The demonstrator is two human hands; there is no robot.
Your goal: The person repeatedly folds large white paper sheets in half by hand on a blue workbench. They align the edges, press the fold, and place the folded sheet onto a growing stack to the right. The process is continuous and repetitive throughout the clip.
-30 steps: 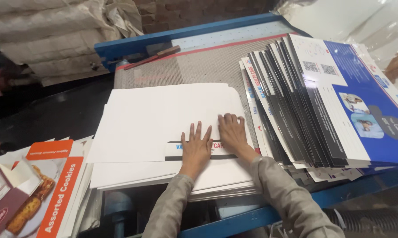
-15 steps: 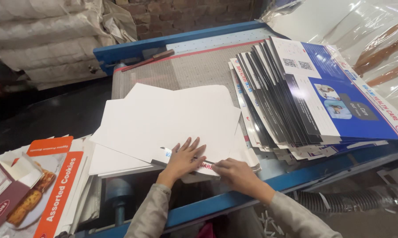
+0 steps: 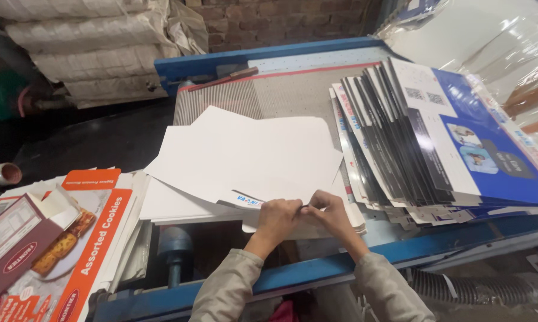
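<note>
A loose stack of white card sheets (image 3: pixel 245 155) lies face down on the blue machine table (image 3: pixel 293 89), its top sheets skewed to the left. My left hand (image 3: pixel 278 217) and my right hand (image 3: pixel 328 214) meet at the stack's near edge, fingers curled and pinching the edge of the sheets. A strip of blue and red print shows just left of my left hand.
A fanned pile of blue, black and white printed cartons (image 3: pixel 436 137) lies right of the stack. Orange biscuit-box blanks (image 3: pixel 84 238) and a brown folded box (image 3: pixel 18 238) lie at the left. Sacks (image 3: pixel 84 48) and a brick wall stand behind.
The hands went from lying flat on the stack to its near edge, where they now pinch it. The top sheets have slid askew to the left.
</note>
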